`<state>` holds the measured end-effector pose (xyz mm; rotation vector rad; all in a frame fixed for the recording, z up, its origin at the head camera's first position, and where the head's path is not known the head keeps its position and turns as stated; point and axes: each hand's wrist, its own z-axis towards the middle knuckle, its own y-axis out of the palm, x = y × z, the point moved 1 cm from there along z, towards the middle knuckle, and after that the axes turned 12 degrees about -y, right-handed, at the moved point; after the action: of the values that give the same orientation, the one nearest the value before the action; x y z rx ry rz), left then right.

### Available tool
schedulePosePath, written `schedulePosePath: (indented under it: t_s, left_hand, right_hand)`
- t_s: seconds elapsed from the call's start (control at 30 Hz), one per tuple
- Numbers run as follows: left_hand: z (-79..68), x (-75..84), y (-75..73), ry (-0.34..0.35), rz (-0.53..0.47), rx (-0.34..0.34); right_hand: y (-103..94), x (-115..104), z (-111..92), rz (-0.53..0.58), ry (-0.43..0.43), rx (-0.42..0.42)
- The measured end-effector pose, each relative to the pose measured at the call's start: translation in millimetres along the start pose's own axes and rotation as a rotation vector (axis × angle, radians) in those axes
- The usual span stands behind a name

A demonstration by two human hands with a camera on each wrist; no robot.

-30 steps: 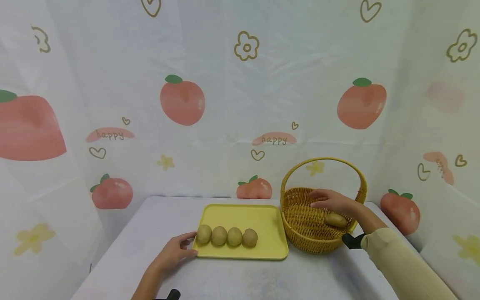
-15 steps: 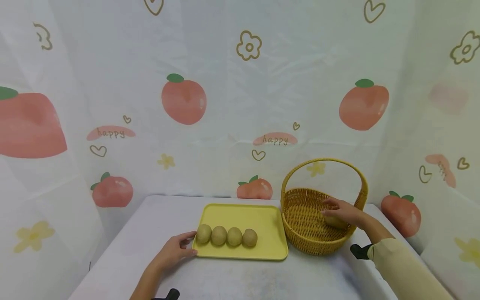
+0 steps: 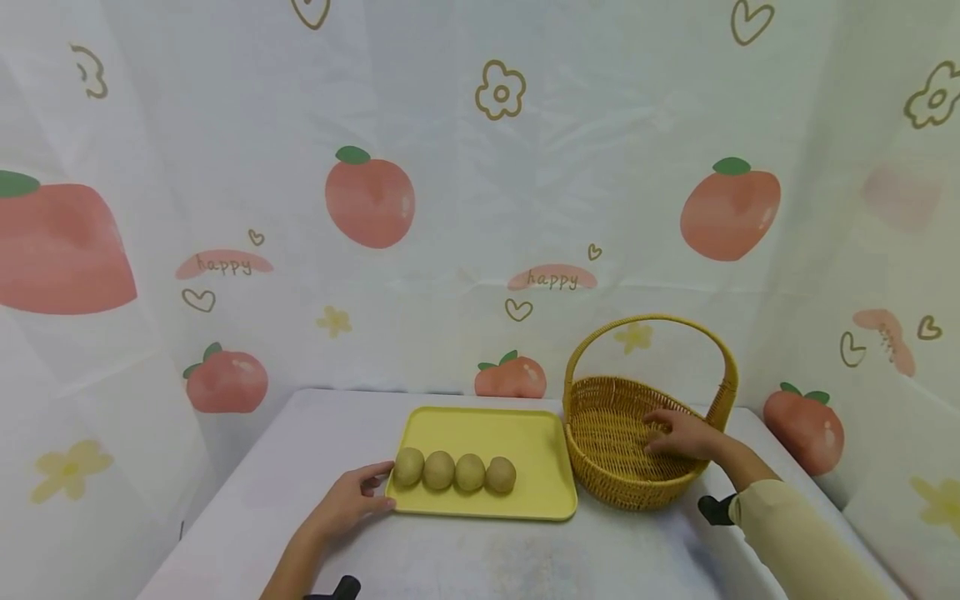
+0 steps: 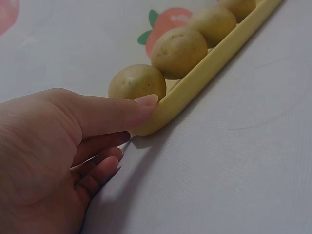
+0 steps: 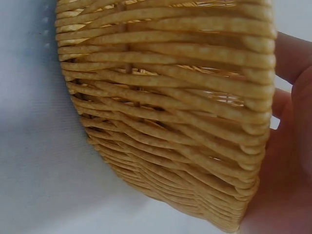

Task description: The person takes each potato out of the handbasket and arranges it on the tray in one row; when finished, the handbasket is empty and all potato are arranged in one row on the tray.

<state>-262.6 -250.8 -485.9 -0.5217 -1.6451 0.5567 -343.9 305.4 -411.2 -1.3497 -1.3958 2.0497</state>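
Several potatoes (image 3: pixel 438 472) lie in a row along the near left part of a yellow tray (image 3: pixel 517 437). At the tray's left side, my left hand (image 3: pixel 345 502) grips the edge. In the left wrist view its thumb (image 4: pixel 122 113) lies on the rim beside the nearest potato (image 4: pixel 138 82), with the other fingers lower, by the tray's side. My right hand (image 3: pixel 684 435) reaches down inside a wicker basket (image 3: pixel 626 496), fingers bent. It covers the spot where a potato lay, so I cannot tell whether it holds that potato. The basket wall (image 5: pixel 170 97) hides most of its fingers in the right wrist view.
The basket's tall arched handle (image 3: pixel 651 318) rises beside my right forearm. The basket stands close to the tray's right side on a white-covered table (image 3: pixel 480 558). A white curtain (image 3: pixel 450 208) with fruit prints hangs behind and at both sides.
My right hand has moved right and lower into the basket, over the potato, which was visible before and is now hidden. The left hand, tray and row of potatoes have stayed in place.
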Motion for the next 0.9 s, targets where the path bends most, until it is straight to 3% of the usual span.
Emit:
schedulePosePath:
  t_s: [0.5,0.63,0.9]
  left_hand:
    - [-0.4,0.2,0.0,-0.003,0.000,-0.008]
    - [-0.5,0.1,-0.8,0.016,0.000,-0.010]
    - [-0.3,1.4,-0.2,-0.015,-0.004,-0.012]
  right_hand:
    - [11.7,-16,3,0.028,-0.004,-0.109]
    - [16.0,-15,6,0.014,-0.027,-0.107]
    - [23.3,-11,12,-0.063,-0.076,-0.064]
